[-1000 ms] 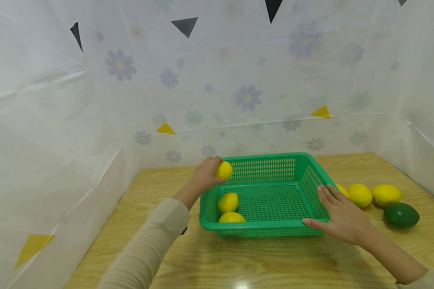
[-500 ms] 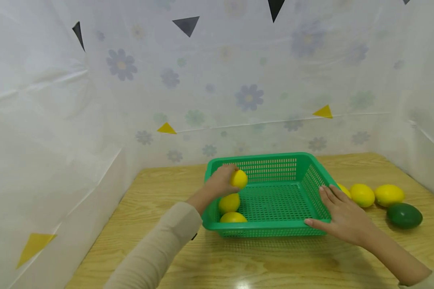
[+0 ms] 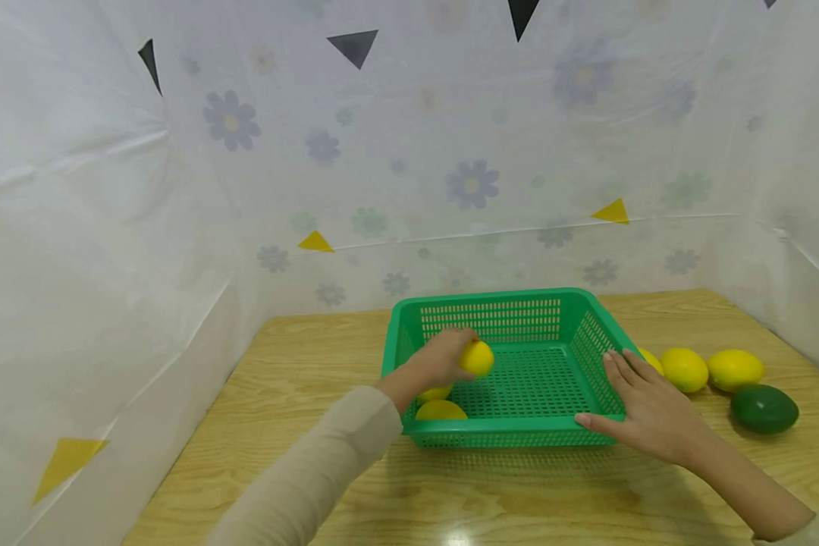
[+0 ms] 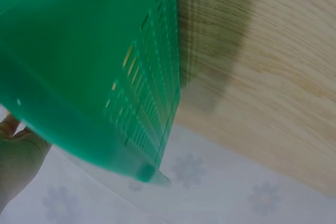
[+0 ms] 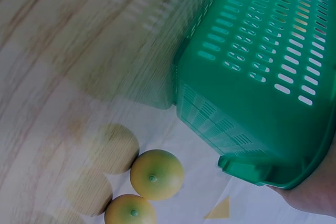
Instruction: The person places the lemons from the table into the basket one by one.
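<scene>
A yellow lemon [image 3: 478, 359] is pinched in my left hand [image 3: 442, 359], low over the inside of the green plastic basket [image 3: 505, 426]. Two more lemons lie in the basket's left part; the front lemon [image 3: 440, 410] shows beneath my wrist, and the one behind it is mostly covered by my hand. My right hand [image 3: 648, 409] rests on the basket's front right corner, fingers straight over the right rim and thumb on the front rim. In the left wrist view, the basket wall [image 4: 79, 93] hides most of the left hand and the held lemon.
Right of the basket, several lemons stand in a row on the wooden table [image 3: 300, 425], among them a lemon [image 3: 684, 370] and another lemon [image 3: 735, 370]. A dark green avocado-shaped fruit [image 3: 764, 409] lies in front of them. White sheeting [image 3: 368, 182] encloses the back and sides.
My left hand has carried the lemon from over the basket's left rim rightward and down into the basket, covering part of the rear lemon. The right hand has stayed on the rim.
</scene>
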The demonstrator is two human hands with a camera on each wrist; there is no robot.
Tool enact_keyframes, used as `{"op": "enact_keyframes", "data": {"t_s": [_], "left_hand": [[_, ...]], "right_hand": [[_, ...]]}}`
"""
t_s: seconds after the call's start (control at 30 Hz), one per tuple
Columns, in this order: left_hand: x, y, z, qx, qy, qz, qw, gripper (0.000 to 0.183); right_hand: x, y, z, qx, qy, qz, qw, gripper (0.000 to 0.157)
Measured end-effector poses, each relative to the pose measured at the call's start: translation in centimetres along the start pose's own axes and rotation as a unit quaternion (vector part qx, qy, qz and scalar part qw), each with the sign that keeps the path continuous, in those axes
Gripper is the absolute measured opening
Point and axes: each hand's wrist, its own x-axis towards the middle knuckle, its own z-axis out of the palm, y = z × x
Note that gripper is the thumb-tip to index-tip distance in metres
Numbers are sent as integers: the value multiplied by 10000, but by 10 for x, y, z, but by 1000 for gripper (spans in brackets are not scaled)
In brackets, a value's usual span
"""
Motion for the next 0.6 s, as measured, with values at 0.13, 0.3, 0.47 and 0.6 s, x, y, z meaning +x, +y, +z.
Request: {"op": "enact_keyframes", "data": {"t_s": [0.13,0.3,0.47,0.6], "left_hand": [[3,3,6,5,-160,197,9997,55],[6,9,14,69,-512,383,9979,55],[9,14,21,311,-702,613,9952,53],[9,17,25,420,-815,625,9938,52]], "right_hand": [[0,0,0,18,-3,11,10000,96],[1,0,0,42,-51,35,10000,97],[1,0,0,8,-55,51,10000,97],[1,0,0,-10,-52,44,10000,97]]}}
